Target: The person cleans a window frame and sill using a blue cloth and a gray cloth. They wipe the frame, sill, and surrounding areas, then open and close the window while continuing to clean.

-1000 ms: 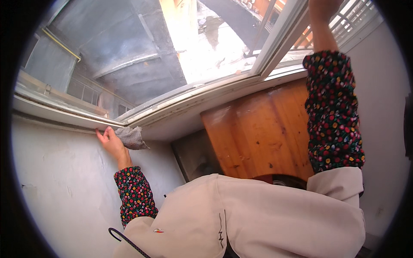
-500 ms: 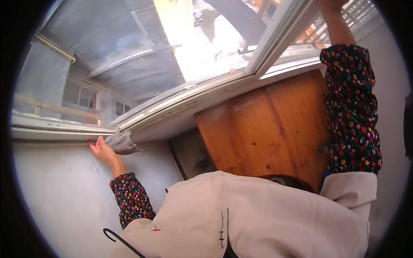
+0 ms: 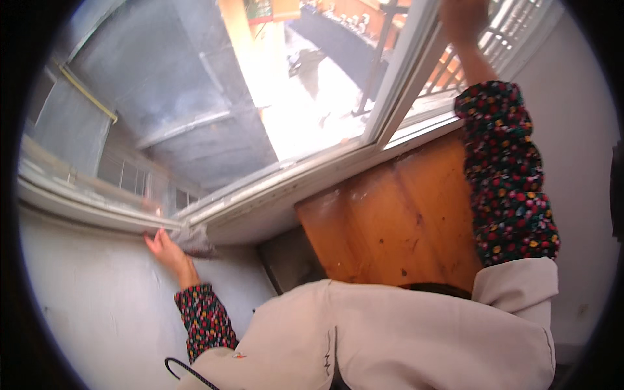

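Note:
My left hand is at the lower corner of the white window frame, holding a crumpled grey cloth against the frame's underside where it meets the wall. Some of its fingertips point up at the frame's lower edge. High at the right, my right hand closes around the upright edge of the window sash; the top of this hand is cut off by the picture's edge. Both arms wear dark floral sleeves, and the right one is raised and stretched out.
Below the window stands an orange-brown wooden board with a rounded cutout, by the pale apron on my front. A white wall lies to the left, another to the right. Railings show outside beyond the sash.
The view has shifted, so the window and both arms sit differently in the picture. My left hand stays at the frame's corner with the cloth; more of my right hand shows at the sash.

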A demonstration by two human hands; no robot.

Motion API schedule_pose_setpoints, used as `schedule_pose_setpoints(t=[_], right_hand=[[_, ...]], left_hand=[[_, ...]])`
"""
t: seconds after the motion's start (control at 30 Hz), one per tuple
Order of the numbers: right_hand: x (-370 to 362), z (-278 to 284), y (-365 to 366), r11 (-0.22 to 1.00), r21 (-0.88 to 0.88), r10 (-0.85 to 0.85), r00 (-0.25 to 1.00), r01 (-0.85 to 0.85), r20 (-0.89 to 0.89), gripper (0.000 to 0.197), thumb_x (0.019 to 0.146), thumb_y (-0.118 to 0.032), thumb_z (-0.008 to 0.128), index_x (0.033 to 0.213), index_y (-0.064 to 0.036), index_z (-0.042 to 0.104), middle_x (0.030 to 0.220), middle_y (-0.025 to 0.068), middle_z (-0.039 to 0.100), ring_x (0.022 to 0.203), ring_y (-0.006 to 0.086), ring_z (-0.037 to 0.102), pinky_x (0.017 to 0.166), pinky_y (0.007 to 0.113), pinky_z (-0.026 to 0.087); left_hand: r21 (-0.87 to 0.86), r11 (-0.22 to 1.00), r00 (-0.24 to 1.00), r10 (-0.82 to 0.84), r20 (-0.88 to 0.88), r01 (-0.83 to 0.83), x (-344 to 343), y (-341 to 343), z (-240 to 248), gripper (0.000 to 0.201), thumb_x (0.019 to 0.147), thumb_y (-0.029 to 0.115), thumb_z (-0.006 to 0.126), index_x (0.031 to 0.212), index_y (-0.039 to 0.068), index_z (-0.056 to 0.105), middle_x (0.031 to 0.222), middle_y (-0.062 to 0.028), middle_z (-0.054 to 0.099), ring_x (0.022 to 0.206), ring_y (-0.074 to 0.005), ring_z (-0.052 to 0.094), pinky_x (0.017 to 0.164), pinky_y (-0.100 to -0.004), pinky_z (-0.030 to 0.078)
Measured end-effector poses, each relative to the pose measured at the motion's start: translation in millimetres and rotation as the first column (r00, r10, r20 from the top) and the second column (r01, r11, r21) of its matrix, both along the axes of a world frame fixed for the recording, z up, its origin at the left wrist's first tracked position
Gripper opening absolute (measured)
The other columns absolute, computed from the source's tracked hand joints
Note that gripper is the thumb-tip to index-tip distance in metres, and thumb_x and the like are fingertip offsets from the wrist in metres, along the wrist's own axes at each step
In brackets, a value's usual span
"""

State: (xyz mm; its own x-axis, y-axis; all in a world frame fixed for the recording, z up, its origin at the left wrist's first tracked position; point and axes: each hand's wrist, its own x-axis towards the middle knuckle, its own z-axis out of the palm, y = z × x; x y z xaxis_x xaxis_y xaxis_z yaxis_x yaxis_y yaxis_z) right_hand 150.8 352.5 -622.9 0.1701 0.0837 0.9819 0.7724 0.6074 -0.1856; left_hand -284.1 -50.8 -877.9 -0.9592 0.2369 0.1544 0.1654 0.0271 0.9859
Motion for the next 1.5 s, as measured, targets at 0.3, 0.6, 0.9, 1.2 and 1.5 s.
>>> schedule_pose_setpoints(t=[0.3,0.6,0.9,1.2,1.5], right_hand=[[9,0,15,0.989,0.116,-0.089,0.996,0.09,-0.009,0.049,0.085,-0.046,0.054,0.106,-0.0015,0.052,0.099,0.0225,0.059,0.095,0.0407,0.056,0.082,0.044,0.045],[26,-25,44,0.95,-0.285,0.096,0.987,-0.13,-0.128,0.081,0.077,-0.069,0.05,0.11,0.0048,0.051,0.105,0.0236,0.06,0.103,0.038,0.056,0.09,0.04,0.041],[49,-39,69,0.946,-0.325,-0.081,0.979,0.016,-0.189,0.086,0.078,-0.07,0.046,0.106,0.0117,0.051,0.108,0.0286,0.055,0.103,0.0411,0.053,0.089,0.043,0.042],[53,-39,72,0.856,-0.507,-0.049,0.959,-0.103,-0.279,0.097,0.074,-0.076,0.045,0.112,0.0133,0.046,0.111,0.0284,0.055,0.107,0.0391,0.053,0.094,0.041,0.039],[8,-21,27,0.884,-0.459,-0.065,0.951,-0.085,-0.301,0.091,0.08,-0.073,0.036,0.117,0.0099,0.044,0.111,0.0327,0.053,0.106,0.0442,0.052,0.09,0.047,0.041]], left_hand=[[-0.009,0.999,0.998,-0.049,-0.036,0.049,-8,-2,-11,0.061,0.086,0.009,0.054,0.139,-0.002,0.025,0.094,-0.0065,0.061,0.093,-0.0152,0.053,0.093,-0.0283,0.036],[-0.14,0.988,0.994,0.051,-0.1,-0.065,-11,-4,-31,0.049,0.085,0.009,0.054,0.13,-0.002,0.04,0.112,-0.0107,0.06,0.102,-0.0196,0.054,0.092,-0.0306,0.039],[-0.283,0.959,1.0,-0.028,-0.015,0.022,-3,-11,-55,0.044,0.082,0.004,0.053,0.125,-0.001,0.048,0.11,-0.0108,0.063,0.101,-0.0202,0.057,0.09,-0.0308,0.041],[-0.371,0.924,0.995,-0.104,-0.004,0.096,8,-4,-46,0.046,0.084,0.005,0.052,0.129,-0.001,0.044,0.113,-0.0087,0.061,0.1,-0.0161,0.056,0.088,-0.0277,0.041],[-0.359,0.927,0.984,0.05,-0.169,-0.108,-8,-7,-45,0.052,0.081,0.009,0.056,0.13,0.0,0.041,0.122,-0.0167,0.055,0.113,-0.0318,0.052,0.096,-0.0359,0.039]])
